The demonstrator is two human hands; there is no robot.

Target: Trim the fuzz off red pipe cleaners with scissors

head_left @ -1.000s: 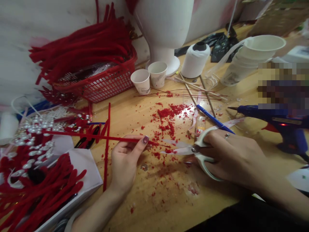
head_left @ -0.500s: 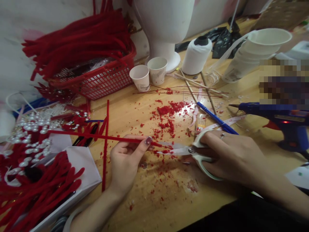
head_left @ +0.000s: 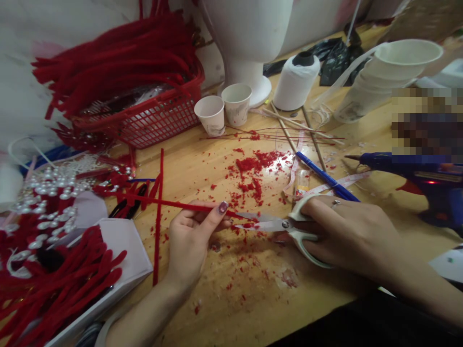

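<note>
pale wooden tabletop (head_left: 231, 315) is carrying scattered red fuzz clippings (head_left: 253, 166). the left hand (head_left: 191, 236) is pinching a long fuzzy red stem (head_left: 173, 205) between closed thumb and fingers; the right hand (head_left: 347, 231) is gripping white-handled metal scissors (head_left: 285, 224), fingers curled through loops, parted blades straddling the stem's thinned tip (the remaining length is looking untrimmed).

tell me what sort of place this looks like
Probably a craft worktable, judging by the blue glue gun, the cone of white thread and the red basket heaped with fuzzy red stems.
</note>
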